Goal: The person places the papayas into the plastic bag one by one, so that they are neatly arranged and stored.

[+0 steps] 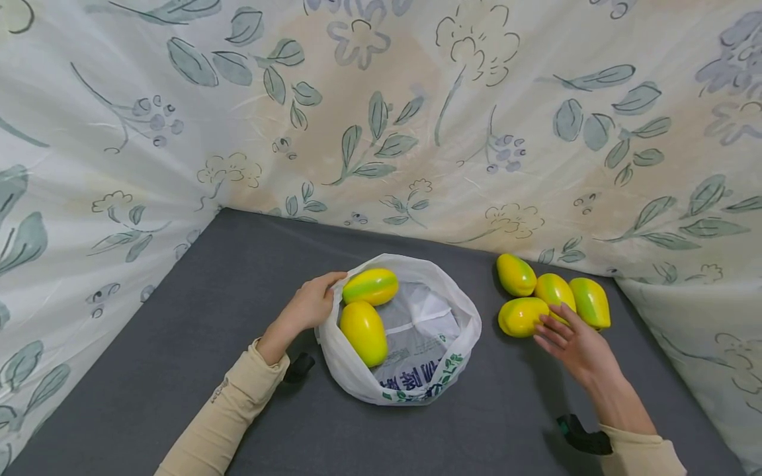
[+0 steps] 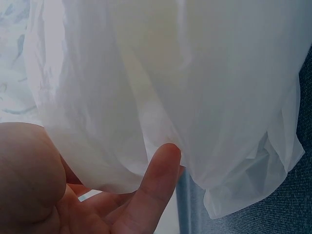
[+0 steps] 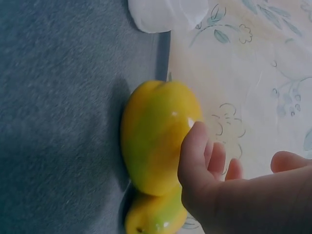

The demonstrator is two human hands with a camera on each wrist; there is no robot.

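A white plastic bag (image 1: 470, 324) with green and purple print stands wide-mouthed in the middle of the head view. Two yellow-green mangoes lie inside its left part, an upper mango (image 1: 370, 286) and a lower mango (image 1: 363, 334). At the bag's left rim, my left hand (image 1: 309, 303) holds the plastic; its wrist view shows bag folds (image 2: 161, 97) against the fingers. My right hand (image 1: 580, 347) hovers over the near side of a mango group, fingers loosely extended and holding nothing. Closest to its fingertips is the front-left mango (image 1: 522, 317); the right wrist view shows a mango (image 3: 158, 139) beside the fingers.
Several mangoes cluster to the bag's right, among them a back mango (image 1: 516, 274) and a rightmost mango (image 1: 591, 303). Dark grey cloth (image 1: 178, 344) covers the surface. A floral curtain (image 1: 381, 132) hangs behind and along both sides.
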